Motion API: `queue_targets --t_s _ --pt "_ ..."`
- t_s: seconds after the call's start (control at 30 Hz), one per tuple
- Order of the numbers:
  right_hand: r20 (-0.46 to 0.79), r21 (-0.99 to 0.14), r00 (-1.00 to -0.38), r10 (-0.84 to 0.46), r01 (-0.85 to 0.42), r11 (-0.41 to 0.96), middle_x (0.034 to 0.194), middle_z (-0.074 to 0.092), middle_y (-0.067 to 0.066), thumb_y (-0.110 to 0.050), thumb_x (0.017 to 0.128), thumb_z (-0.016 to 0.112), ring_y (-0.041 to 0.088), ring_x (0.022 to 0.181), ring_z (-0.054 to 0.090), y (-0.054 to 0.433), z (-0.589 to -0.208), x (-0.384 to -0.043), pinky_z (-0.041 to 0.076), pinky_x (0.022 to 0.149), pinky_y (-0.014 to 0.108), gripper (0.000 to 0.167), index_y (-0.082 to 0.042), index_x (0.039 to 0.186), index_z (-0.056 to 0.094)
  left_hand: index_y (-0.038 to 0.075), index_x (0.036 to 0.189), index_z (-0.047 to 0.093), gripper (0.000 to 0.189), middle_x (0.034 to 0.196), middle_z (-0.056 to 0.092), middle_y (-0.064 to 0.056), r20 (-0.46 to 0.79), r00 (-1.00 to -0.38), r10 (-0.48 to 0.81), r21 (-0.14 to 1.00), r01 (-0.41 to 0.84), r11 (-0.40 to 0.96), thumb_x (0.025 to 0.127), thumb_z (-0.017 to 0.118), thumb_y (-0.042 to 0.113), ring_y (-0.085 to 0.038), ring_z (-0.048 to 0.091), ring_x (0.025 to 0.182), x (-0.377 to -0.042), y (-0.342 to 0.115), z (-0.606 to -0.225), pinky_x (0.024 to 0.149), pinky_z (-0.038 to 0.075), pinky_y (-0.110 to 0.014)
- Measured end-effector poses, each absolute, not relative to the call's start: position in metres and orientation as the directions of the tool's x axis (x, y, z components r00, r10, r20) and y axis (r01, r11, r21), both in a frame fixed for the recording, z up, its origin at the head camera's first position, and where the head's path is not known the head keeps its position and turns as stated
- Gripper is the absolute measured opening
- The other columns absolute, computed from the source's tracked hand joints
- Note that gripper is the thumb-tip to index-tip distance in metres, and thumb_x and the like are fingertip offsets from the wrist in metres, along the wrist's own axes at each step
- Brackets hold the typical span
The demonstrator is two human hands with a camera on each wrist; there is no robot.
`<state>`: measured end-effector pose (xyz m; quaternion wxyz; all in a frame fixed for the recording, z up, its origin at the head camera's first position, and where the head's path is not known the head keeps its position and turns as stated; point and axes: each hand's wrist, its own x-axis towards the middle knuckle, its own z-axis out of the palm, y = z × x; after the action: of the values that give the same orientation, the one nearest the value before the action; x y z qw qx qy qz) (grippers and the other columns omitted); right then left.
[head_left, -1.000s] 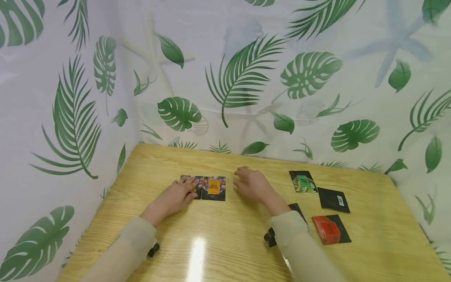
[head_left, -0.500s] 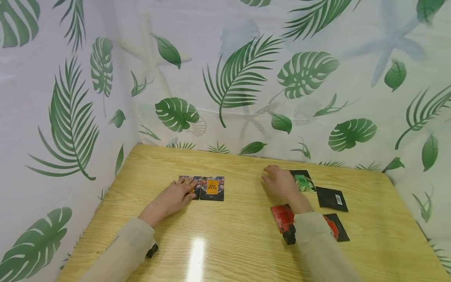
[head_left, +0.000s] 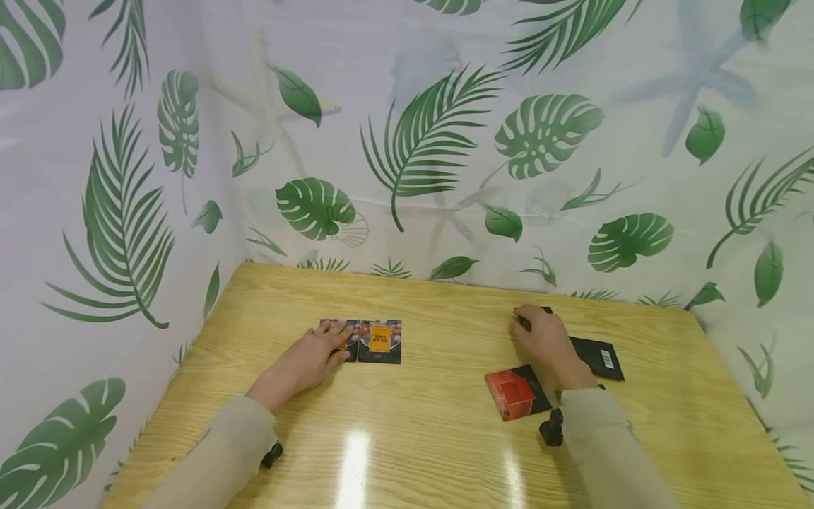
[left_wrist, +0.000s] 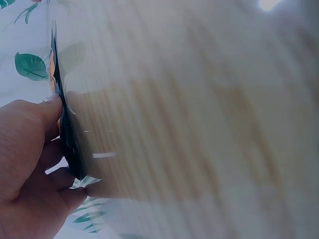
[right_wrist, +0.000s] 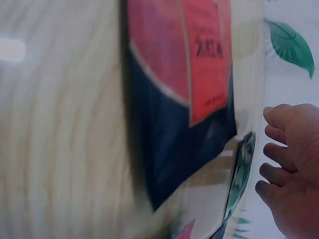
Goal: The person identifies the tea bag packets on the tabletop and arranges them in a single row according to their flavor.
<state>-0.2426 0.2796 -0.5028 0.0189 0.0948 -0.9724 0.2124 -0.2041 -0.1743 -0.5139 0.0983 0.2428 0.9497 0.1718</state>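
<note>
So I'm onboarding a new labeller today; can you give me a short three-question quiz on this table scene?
1. True or false: the left hand rests on the left one of two packets lying side by side.
2. Which packet lies just left of the right hand? A) red packet B) a blue one C) a white one
3. Fill in: behind the wooden table hangs a sheet printed with green ____.

Key: 1 true; 2 A; 3 leaves.
</note>
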Motion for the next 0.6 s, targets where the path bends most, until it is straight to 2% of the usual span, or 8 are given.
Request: queue_targets --t_s 0.27,0.6 --pt "0.017 -0.383 -0.992 -0.127 -0.124 0.915 0.146 0.055 0.038 -0.021 0.107 0.057 0.060 0.132 0.054 0.296 -0.508 -0.242 0.047 0.109 0.069 0.048 0.011 0.142 0.059 0.002 0.160 0.044 0.054 0.168 0.036 -0.022 -0.095 -0.860 0.502 0.374 0.436 0.818 0.113 0.050 0.027 -0.050 0.030 0.156 -0.203 -0.175 -0.514 0.123 0.031 -0.070" --pt "-0.035 -0.363 -0.996 -0.079 -0.061 0.930 0.147 0.053 0.039 -0.022 0.108 0.054 0.059 0.132 0.053 0.300 -0.512 -0.242 0.047 0.110 0.069 0.052 0.014 0.146 0.052 0.002 0.160 0.043 0.055 0.168 0.036 -0.022 -0.095 -0.860 0.501 0.370 0.437 0.820 0.113 0.051 0.029 -0.049 0.030 0.156 -0.203 -0.176 -0.512 0.124 0.030 -0.069"
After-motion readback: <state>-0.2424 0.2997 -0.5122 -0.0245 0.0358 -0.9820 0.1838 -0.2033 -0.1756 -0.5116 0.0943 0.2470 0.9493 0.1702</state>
